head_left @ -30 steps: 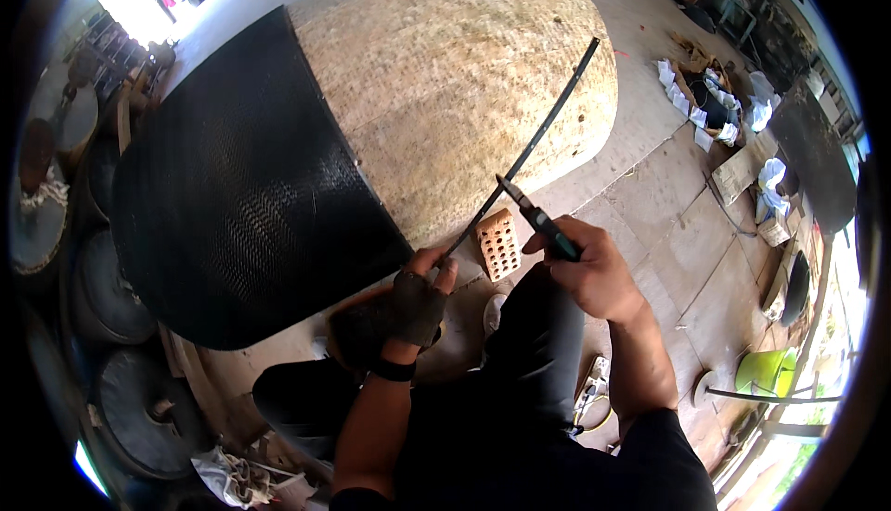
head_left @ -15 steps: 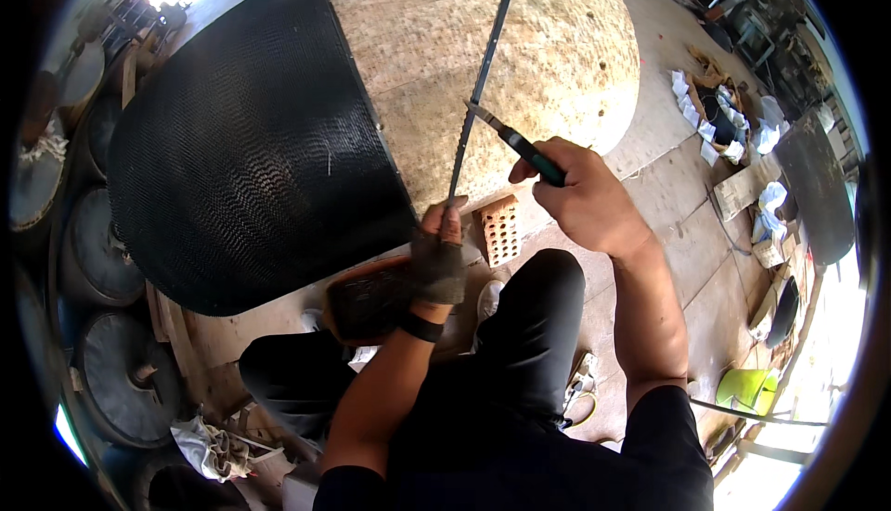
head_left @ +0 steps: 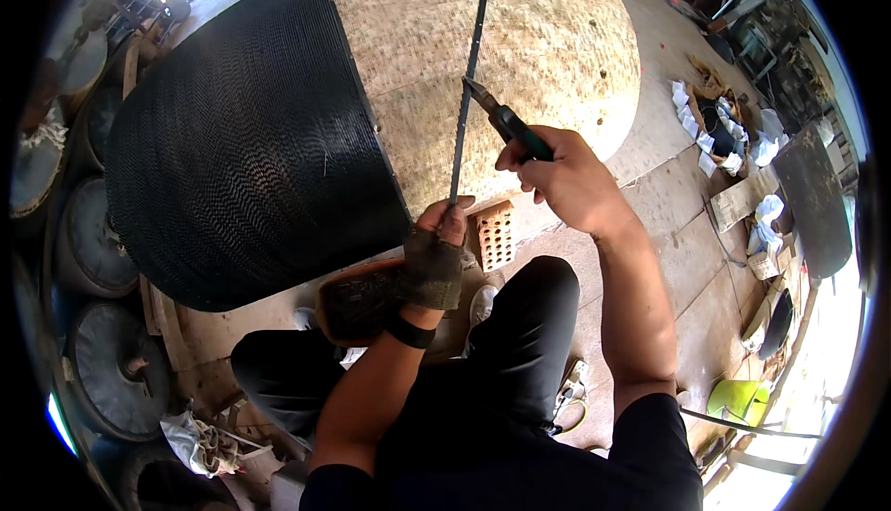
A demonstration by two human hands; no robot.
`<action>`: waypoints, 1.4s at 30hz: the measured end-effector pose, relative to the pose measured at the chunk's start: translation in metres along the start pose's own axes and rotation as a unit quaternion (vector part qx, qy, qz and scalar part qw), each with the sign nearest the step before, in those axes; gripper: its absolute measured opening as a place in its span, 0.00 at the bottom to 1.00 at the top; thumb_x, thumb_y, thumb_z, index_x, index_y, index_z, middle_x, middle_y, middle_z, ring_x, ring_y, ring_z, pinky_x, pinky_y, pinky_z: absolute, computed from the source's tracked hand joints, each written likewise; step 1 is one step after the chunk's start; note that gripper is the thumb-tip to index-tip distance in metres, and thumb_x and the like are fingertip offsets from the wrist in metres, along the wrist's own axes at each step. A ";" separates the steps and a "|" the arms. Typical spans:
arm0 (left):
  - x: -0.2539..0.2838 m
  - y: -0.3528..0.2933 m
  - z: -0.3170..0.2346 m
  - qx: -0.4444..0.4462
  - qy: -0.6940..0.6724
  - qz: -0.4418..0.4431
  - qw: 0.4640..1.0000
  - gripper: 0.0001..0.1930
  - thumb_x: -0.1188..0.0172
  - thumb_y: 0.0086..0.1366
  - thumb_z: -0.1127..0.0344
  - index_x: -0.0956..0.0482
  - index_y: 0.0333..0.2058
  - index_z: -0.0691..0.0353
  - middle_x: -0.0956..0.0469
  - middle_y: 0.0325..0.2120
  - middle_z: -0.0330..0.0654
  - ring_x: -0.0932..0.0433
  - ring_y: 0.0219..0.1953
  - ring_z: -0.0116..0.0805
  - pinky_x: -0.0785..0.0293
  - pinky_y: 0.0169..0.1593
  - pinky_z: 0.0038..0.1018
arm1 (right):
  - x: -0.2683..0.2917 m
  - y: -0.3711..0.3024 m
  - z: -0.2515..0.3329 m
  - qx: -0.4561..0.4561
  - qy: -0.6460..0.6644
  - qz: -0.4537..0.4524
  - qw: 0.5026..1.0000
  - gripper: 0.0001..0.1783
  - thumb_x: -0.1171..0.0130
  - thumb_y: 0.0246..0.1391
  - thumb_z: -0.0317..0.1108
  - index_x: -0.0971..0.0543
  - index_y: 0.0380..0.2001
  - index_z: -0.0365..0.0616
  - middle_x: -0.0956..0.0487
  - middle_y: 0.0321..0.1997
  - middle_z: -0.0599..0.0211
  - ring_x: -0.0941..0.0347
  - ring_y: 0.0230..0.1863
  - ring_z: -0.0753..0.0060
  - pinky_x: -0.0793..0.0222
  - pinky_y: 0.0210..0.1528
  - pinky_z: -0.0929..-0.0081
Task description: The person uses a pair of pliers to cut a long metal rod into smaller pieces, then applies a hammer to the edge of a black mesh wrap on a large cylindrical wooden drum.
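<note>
A long thin dark strip [head_left: 469,75] stands nearly upright in the middle of the view, running from the top edge down to the left hand [head_left: 434,256]. That hand, in a worn fingerless glove with a black wristband, is closed around the strip's lower end, thumb and fingers wrapped tight. Higher up, the right hand [head_left: 568,177] is bare and clenched on the green handles of a pair of pliers [head_left: 501,119], whose nose meets the strip partway up its length. The two hands are apart, one low on the strip, one to the right and a little above.

Behind the strip sits a big rounded mound [head_left: 520,65], pale and straw-like on its right side, and covered on its left by black woven mesh [head_left: 246,140]. Just beside the left hand, a red brick with holes [head_left: 494,234] stands against the foot of the mound. Under the left wrist lies a shallow brown tray [head_left: 357,302]. The person's legs are in black trousers, folded below. Round grey discs [head_left: 111,381] are stacked along the left edge. Rags and scraps [head_left: 733,126] litter the concrete floor at right, and a green bucket [head_left: 738,400] sits lower right.
</note>
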State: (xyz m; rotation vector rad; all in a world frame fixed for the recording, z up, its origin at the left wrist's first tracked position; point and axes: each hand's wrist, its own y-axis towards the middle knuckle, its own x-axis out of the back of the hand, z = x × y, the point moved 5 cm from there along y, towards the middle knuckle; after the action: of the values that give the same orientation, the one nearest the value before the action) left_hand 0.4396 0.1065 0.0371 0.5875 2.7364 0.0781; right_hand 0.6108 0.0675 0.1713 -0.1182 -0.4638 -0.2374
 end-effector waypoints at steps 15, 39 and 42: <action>0.009 0.009 0.000 0.086 -0.079 0.071 0.991 0.14 0.40 0.74 0.58 0.17 0.45 0.65 0.32 0.24 0.22 0.41 0.26 0.13 0.44 0.31 0.15 | -0.003 0.014 -0.015 -0.068 0.064 0.027 0.995 0.14 0.47 0.52 0.32 0.17 0.39 0.38 0.22 0.32 0.69 0.27 0.33 0.75 0.25 0.34 0.73; 0.019 0.015 0.031 0.022 0.026 0.020 0.999 0.14 0.38 0.71 0.61 0.16 0.44 0.67 0.17 0.34 0.34 0.24 0.36 0.20 0.28 0.43 0.22 | 0.033 0.016 -0.038 -0.099 0.192 -0.063 0.974 0.10 0.41 0.55 0.30 0.18 0.39 0.38 0.21 0.36 0.64 0.27 0.30 0.72 0.29 0.30 0.75; 0.017 0.014 0.032 0.073 0.006 0.037 0.997 0.13 0.35 0.70 0.60 0.15 0.43 0.65 0.25 0.27 0.26 0.32 0.30 0.15 0.35 0.38 0.18 | 0.034 0.012 -0.040 -0.106 0.186 -0.066 0.975 0.10 0.41 0.55 0.30 0.18 0.39 0.39 0.21 0.36 0.65 0.27 0.31 0.72 0.29 0.31 0.74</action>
State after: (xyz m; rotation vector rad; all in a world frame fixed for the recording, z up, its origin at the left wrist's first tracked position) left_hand 0.4414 0.1258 0.0036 0.7293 2.7478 -0.1009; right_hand 0.6608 0.0660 0.1503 -0.2472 -0.0709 -0.4306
